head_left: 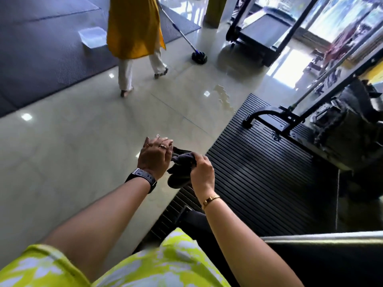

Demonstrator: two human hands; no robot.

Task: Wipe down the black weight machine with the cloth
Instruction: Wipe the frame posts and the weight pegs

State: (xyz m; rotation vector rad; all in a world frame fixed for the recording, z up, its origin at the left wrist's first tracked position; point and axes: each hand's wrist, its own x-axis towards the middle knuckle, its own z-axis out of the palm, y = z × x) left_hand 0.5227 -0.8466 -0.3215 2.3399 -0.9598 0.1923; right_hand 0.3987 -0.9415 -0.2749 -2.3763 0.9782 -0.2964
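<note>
- Right at the bottom edge I see a yellow-green floral garment (170, 264), with both bare forearms reaching forward from it.
- My view of the right hand (202, 172) shows its fingers curled round a crumpled dark grey cloth (180, 170), which it grips in the air above the edge of the floor mat; a gold bangle (211, 199) sits on that wrist.
- Just beside it, the left hand (155, 156), with a black wristwatch (143, 177), has its fingers stretched along the cloth's far end. The thumb is hidden, so I cannot tell whether it holds the cloth.
- Under and right of the hands lies a black ribbed rubber mat (259, 172).
- On that mat stands the black weight machine (344, 137), well apart from the cloth.
- Beyond the mat, a small puddle (223, 98) shines on the pale glossy tiled floor (83, 141).
- Farther off, a person in a mustard-yellow tunic (132, 27) walks with a blue-handled mop (199, 56).
- Behind that, a black treadmill (263, 30) stands by the windows.
</note>
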